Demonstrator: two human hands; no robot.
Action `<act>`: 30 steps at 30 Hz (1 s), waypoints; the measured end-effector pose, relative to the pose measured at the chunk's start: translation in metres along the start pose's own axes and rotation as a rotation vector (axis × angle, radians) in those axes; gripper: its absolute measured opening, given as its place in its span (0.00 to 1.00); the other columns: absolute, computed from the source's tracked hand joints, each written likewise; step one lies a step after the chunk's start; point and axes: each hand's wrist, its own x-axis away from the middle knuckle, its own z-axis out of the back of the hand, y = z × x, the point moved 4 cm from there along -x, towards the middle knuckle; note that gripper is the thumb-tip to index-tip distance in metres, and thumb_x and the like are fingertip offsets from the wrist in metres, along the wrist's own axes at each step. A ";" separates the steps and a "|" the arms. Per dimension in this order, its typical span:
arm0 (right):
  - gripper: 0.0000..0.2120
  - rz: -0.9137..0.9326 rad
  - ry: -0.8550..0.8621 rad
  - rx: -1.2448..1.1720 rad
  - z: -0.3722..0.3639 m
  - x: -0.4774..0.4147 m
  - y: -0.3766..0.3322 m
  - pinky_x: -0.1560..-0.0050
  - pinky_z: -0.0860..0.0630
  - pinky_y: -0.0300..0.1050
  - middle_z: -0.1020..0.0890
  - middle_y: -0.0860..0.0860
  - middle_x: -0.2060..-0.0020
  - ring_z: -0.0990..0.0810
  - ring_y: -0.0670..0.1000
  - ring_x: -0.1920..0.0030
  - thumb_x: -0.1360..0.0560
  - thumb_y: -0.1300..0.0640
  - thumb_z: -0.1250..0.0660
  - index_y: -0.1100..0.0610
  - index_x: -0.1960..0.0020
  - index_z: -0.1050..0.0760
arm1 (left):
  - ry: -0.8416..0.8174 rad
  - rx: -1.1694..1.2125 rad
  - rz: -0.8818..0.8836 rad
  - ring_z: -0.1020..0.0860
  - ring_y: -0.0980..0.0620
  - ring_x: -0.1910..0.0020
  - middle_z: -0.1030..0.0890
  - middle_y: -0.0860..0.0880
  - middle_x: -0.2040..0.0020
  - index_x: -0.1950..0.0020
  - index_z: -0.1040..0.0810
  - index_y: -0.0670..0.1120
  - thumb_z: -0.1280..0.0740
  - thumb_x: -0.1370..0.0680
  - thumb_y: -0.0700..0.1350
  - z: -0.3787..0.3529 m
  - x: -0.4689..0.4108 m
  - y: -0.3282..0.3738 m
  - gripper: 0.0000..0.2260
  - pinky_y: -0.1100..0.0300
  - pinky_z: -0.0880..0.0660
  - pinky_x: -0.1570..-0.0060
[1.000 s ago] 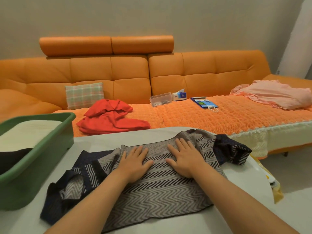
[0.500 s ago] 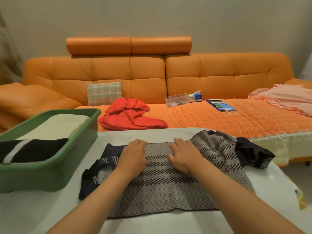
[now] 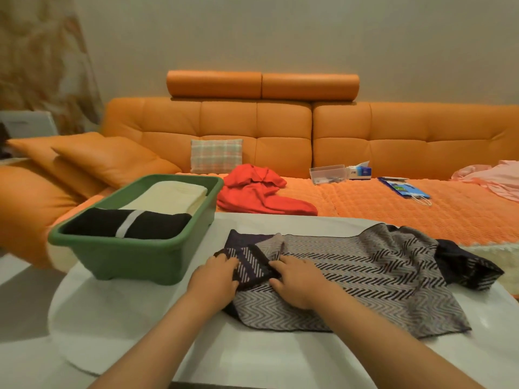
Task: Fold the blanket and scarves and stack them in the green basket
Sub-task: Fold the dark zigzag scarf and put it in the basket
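Observation:
A grey and black zigzag scarf (image 3: 365, 279) lies spread across the white table (image 3: 134, 313), its dark right end bunched near the table's edge. My left hand (image 3: 214, 279) and my right hand (image 3: 295, 282) sit close together at the scarf's left end, fingers curled around its dark folded edge. To the left stands the green basket (image 3: 134, 254), holding a folded cream blanket (image 3: 171, 196) at the back and a folded black scarf with a white stripe (image 3: 129, 223) in front.
An orange sofa (image 3: 280, 130) runs behind the table. On it lie a red garment (image 3: 258, 192), a plaid cushion (image 3: 216, 155), a clear box (image 3: 327, 174), a tissue box (image 3: 361, 171), a blue bag (image 3: 404, 188) and pink cloth (image 3: 494, 178).
Both hands slid left along the scarf from its middle to its left end and went from lying flat to curling round the edge. The view turned left, showing more of the basket.

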 end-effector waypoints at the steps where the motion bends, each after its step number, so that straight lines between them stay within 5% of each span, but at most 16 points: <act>1: 0.25 -0.007 0.031 0.006 0.003 0.001 -0.002 0.31 0.36 0.56 0.28 0.52 0.31 0.33 0.55 0.30 0.19 0.41 0.46 0.50 0.25 0.35 | 0.011 0.022 -0.004 0.26 0.48 0.40 0.26 0.50 0.38 0.35 0.27 0.52 0.37 0.21 0.50 0.003 0.003 -0.003 0.14 0.52 0.25 0.45; 7: 0.13 -0.215 0.214 -0.381 0.018 -0.004 -0.017 0.42 0.25 0.52 0.17 0.52 0.46 0.20 0.57 0.45 0.21 0.49 0.39 0.52 0.42 0.20 | 0.058 0.041 0.018 0.23 0.47 0.46 0.21 0.51 0.44 0.41 0.22 0.54 0.41 0.23 0.42 0.021 0.019 -0.015 0.15 0.55 0.25 0.52; 13: 0.07 -0.462 0.509 -0.742 0.034 -0.019 -0.016 0.51 0.22 0.46 0.16 0.47 0.57 0.18 0.50 0.51 0.28 0.50 0.28 0.50 0.51 0.17 | 0.133 -0.037 -0.163 0.29 0.49 0.41 0.26 0.53 0.42 0.36 0.25 0.56 0.37 0.24 0.60 0.029 0.016 -0.010 0.19 0.53 0.29 0.43; 15: 0.17 -0.504 0.453 -0.593 0.033 -0.026 -0.013 0.53 0.24 0.47 0.19 0.48 0.51 0.20 0.53 0.48 0.30 0.48 0.27 0.49 0.44 0.25 | 0.094 -0.070 -0.224 0.30 0.50 0.40 0.26 0.53 0.41 0.36 0.24 0.56 0.37 0.27 0.66 0.022 0.008 -0.002 0.24 0.52 0.32 0.39; 17: 0.23 -0.459 0.332 -0.186 0.033 -0.032 -0.010 0.49 0.26 0.50 0.24 0.52 0.44 0.23 0.56 0.44 0.30 0.46 0.29 0.47 0.37 0.30 | 0.024 -0.137 -0.236 0.28 0.49 0.42 0.24 0.52 0.43 0.40 0.21 0.55 0.37 0.26 0.66 0.015 0.000 0.006 0.21 0.52 0.33 0.41; 19: 0.20 -0.346 0.306 0.088 0.032 -0.039 -0.011 0.48 0.29 0.51 0.28 0.54 0.43 0.26 0.57 0.42 0.28 0.48 0.31 0.49 0.38 0.27 | 0.007 -0.224 -0.242 0.24 0.47 0.46 0.21 0.51 0.47 0.47 0.18 0.52 0.37 0.23 0.59 0.013 -0.005 0.013 0.15 0.53 0.32 0.45; 23: 0.12 -0.261 0.336 0.159 0.029 -0.047 -0.013 0.52 0.32 0.50 0.22 0.53 0.47 0.24 0.57 0.46 0.24 0.54 0.37 0.54 0.43 0.21 | 0.047 -0.348 -0.235 0.23 0.45 0.55 0.18 0.49 0.54 0.59 0.25 0.49 0.41 0.22 0.45 0.017 -0.014 0.018 0.08 0.56 0.35 0.58; 30: 0.14 -0.603 0.402 -0.780 0.043 -0.034 0.031 0.66 0.23 0.45 0.17 0.56 0.67 0.19 0.57 0.67 0.24 0.53 0.37 0.62 0.60 0.20 | -0.079 -0.136 -0.226 0.21 0.49 0.54 0.20 0.54 0.53 0.49 0.21 0.53 0.34 0.29 0.66 0.015 -0.023 0.022 0.19 0.56 0.29 0.57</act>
